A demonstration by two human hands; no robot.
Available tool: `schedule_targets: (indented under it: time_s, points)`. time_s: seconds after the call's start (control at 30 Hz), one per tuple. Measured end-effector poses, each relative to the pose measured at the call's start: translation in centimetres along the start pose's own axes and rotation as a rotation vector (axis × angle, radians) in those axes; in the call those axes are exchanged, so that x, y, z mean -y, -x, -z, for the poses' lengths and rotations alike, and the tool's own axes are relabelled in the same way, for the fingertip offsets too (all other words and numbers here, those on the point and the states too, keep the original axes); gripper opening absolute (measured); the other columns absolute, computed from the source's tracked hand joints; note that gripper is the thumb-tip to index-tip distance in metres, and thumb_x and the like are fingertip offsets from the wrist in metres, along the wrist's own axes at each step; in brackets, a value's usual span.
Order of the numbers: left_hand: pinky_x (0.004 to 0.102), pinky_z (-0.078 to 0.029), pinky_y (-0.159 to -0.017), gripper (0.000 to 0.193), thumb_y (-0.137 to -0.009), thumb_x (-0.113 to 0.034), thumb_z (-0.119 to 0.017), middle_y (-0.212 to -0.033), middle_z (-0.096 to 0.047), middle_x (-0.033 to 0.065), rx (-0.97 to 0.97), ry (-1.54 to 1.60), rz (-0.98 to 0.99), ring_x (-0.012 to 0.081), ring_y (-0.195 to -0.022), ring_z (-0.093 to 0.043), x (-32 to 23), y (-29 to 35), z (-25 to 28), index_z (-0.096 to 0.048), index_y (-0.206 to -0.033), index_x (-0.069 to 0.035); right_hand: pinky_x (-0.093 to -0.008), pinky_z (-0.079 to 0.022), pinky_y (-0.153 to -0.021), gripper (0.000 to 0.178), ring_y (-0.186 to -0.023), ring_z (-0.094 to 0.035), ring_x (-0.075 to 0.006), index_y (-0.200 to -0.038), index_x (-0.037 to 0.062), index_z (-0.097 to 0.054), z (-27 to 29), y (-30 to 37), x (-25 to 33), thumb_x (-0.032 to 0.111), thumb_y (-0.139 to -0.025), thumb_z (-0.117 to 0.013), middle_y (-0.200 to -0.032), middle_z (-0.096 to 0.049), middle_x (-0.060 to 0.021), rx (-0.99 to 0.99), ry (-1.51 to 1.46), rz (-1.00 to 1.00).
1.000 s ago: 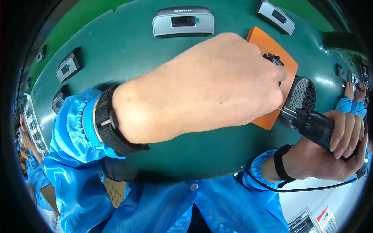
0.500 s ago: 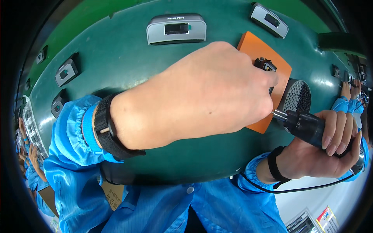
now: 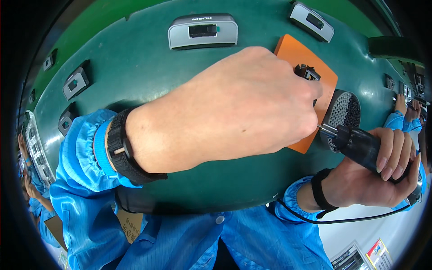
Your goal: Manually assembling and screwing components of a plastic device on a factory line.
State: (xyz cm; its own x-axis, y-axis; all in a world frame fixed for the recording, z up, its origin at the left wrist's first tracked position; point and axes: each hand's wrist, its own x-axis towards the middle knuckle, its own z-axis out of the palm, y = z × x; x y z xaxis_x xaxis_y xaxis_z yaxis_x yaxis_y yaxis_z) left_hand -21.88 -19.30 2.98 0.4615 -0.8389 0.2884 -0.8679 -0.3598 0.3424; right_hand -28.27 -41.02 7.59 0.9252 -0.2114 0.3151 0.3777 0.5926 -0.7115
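My right hand [image 3: 371,180] is wrapped round a black electric screwdriver [image 3: 360,146], with a cable trailing from its rear end. The screwdriver's metal bit points left and reaches the finger side of my left hand [image 3: 274,103]. That hand stretches across the middle, back upward and fingers curled closed. Its fingertips and whatever they grip are hidden. Beyond its knuckles a small black part [image 3: 309,73] shows on an orange mat [image 3: 325,76]; most of it is covered by the hand. A dark tray with small holes [image 3: 344,112], partly filled with small dark pieces, lies beside the mat.
On the green table [image 3: 135,72] stand silver-and-black housings with small windows: one at the back middle [image 3: 203,31], one at the back right [image 3: 312,21], others at the left [image 3: 75,83]. Other people's hands [image 3: 407,108] work at the far right.
The screwdriver has shifted slightly right, and its thin bit tip now shows beside my left knuckles. My left hand has barely moved and stays closed.
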Motion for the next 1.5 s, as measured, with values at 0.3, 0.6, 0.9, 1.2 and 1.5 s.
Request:
schedule_targets:
  time_s: [0.3,0.6,0.9,1.2,1.5]
  points:
    - [0.0344,-0.048,-0.051,0.02,-0.081,-0.015,-0.072,-0.081,-0.056,0.0046,-0.029,0.003,0.002,0.0208,-0.054,-0.055,-0.1,0.0,-0.3,-0.065,-0.069,-0.002,-0.0246,-0.046,-0.065,0.013,-0.055,-0.047,-0.0072,-0.088,0.012,-0.048,0.5,0.1,0.3,0.013,-0.094,-0.058,-0.063,-0.045,0.0024,0.017,0.021,-0.011]
    - [0.0337,-0.048,-0.051,0.018,-0.081,-0.016,-0.074,-0.088,-0.059,0.0023,-0.023,-0.012,-0.008,0.0193,-0.055,-0.055,-0.1,0.2,-0.3,-0.066,-0.071,-0.004,-0.0282,-0.048,-0.058,0.014,-0.053,-0.049,-0.0104,-0.091,0.0099,-0.045,0.0,-0.2,0.2,0.017,-0.099,-0.054,-0.066,-0.049,-0.0005,0.055,0.047,-0.001]
    - [0.0353,-0.051,-0.057,0.017,-0.082,-0.021,-0.076,-0.096,-0.062,0.0015,0.065,0.062,0.012,0.0231,-0.062,-0.061,0.2,0.5,0.6,-0.069,-0.083,-0.005,-0.0314,-0.043,-0.046,0.015,-0.048,-0.046,-0.0147,-0.092,0.0062,-0.05,0.9,-2.7,1.0,0.019,-0.1,-0.049,-0.063,-0.046,-0.0018,0.243,0.085,-0.028]
    - [0.0363,-0.052,-0.059,0.02,-0.086,-0.021,-0.073,-0.099,-0.063,0.0042,0.119,0.156,-0.013,0.026,-0.066,-0.063,0.8,-0.6,1.8,-0.068,-0.09,-0.002,-0.0331,-0.042,-0.04,0.021,-0.044,-0.046,-0.0169,-0.091,0.0055,-0.052,0.7,-0.5,-2.1,0.022,-0.102,-0.045,-0.061,-0.045,-0.0023,0.385,0.401,0.036]
    - [0.0368,-0.053,-0.059,0.023,-0.09,-0.021,-0.071,-0.099,-0.062,0.0073,0.126,0.195,-0.037,0.0277,-0.067,-0.063,0.4,0.0,2.4,-0.066,-0.092,0.001,-0.0319,-0.042,-0.045,0.017,-0.047,-0.046,-0.0153,-0.092,0.0059,-0.051,0.3,-0.2,-3.4,0.02,-0.1,-0.048,-0.062,-0.045,-0.0018,0.382,0.483,0.038]
